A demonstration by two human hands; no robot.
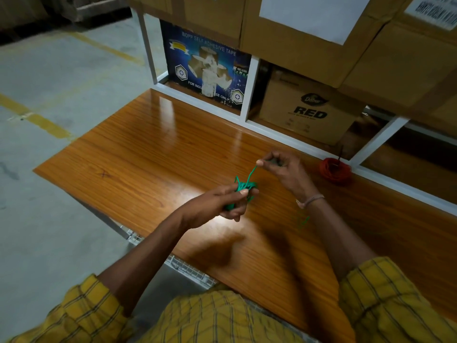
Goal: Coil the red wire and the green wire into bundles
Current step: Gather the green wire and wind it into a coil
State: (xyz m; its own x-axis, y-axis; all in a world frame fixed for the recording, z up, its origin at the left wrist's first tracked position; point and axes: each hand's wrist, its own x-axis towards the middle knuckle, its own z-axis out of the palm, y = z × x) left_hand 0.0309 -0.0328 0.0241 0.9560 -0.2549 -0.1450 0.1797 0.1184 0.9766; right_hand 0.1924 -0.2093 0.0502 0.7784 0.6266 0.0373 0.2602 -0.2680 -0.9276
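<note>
green wire (243, 185), light and springy by the look of it, sat bunched above the bench (138, 154) in the left hand (230, 203)'s closed grip, its free end pinched just beyond by the right hand (279, 169), the red wire (335, 170) coiled well apart.

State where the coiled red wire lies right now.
The red wire lies coiled on the table at far right, beyond the right hand, against the shelf frame.

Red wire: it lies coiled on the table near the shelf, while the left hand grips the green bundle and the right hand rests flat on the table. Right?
Not quite. In the head view the right hand is raised and pinches the green wire's free end. The rest holds: red wire coiled on the table, left hand gripping the green bundle.
</note>
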